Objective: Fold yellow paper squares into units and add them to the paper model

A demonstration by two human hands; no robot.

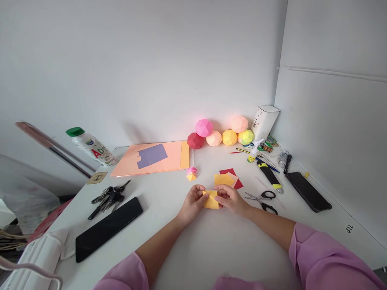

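A small yellow piece of paper (211,200) is held up between my two hands, above the white table. My left hand (195,201) pinches its left edge, thumb on the near face. At the right edge my right hand (231,199) grips it the same way, some fingers hidden behind the sheet. Just beyond lie loose paper squares, an orange-yellow one (223,179) on top of dark red ones (238,184). A little folded paper piece in pink and yellow (191,174) sits beyond my left hand.
Faceted paper balls (204,128) stand along the wall. Scissors (261,197), a utility knife (269,175) and a glue bottle (252,154) lie or stand to the right. Leftward are a black phone (109,229), keys (110,197), peach paper sheets (127,163) and a white bottle (92,147).
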